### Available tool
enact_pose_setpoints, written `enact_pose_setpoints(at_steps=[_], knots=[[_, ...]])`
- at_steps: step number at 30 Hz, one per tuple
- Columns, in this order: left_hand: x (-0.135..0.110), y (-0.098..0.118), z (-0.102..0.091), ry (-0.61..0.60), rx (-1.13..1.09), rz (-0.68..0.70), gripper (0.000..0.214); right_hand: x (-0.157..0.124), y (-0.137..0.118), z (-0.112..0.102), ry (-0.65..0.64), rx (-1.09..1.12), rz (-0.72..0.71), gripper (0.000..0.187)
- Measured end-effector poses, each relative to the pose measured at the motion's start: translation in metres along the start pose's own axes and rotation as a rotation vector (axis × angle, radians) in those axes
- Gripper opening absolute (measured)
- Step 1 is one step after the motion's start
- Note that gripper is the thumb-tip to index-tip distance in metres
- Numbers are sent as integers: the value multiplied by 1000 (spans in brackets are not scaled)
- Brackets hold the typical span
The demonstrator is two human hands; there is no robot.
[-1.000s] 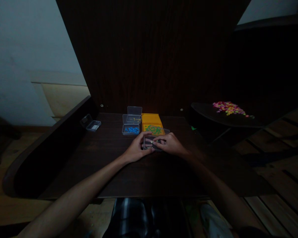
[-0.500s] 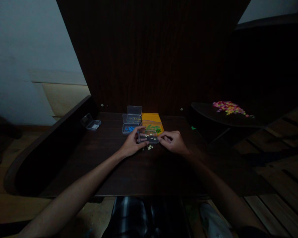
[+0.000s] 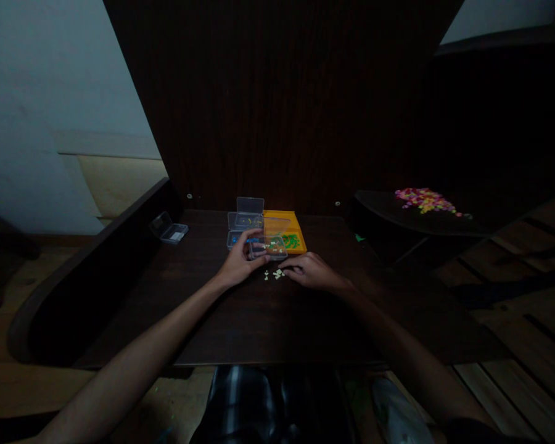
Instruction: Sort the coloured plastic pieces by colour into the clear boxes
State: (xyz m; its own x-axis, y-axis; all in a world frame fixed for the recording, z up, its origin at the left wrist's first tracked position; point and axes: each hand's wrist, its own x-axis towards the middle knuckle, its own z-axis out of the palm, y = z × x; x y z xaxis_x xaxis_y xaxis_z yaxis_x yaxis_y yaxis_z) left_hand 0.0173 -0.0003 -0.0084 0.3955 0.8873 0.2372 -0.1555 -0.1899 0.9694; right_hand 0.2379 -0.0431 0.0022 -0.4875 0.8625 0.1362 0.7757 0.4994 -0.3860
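A: Where's the clear box (image 3: 269,246)?
B: Your left hand (image 3: 237,266) has it, fingers curled on its near-left corner, lid open, just in front of the orange tray (image 3: 290,229).
A: Right hand (image 3: 311,272)?
B: Holding nothing, fingers flat on the table (image 3: 259,320). Spilled pale beads (image 3: 274,273) lie just left of its fingertips, between both hands; right is nearer.

One head-worn camera looks forward and down, fairly near, over the dark brown wooden bench (image 3: 259,327), left hand (image 3: 235,266) and right hand (image 3: 311,272) mid-frame, facing the tall dark wooden back panel (image 3: 282,111).
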Motion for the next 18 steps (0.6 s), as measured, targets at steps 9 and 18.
enact_pose_setpoints(at_steps=[9, 18], knots=[[0, 1, 1, -5, -11, 1, 64, 1, -2, -4, -96, -3, 17, 27], [0, 0, -1, -10, -23, -15, 65, 0, 7, -6, -79, -60, 64, 22]])
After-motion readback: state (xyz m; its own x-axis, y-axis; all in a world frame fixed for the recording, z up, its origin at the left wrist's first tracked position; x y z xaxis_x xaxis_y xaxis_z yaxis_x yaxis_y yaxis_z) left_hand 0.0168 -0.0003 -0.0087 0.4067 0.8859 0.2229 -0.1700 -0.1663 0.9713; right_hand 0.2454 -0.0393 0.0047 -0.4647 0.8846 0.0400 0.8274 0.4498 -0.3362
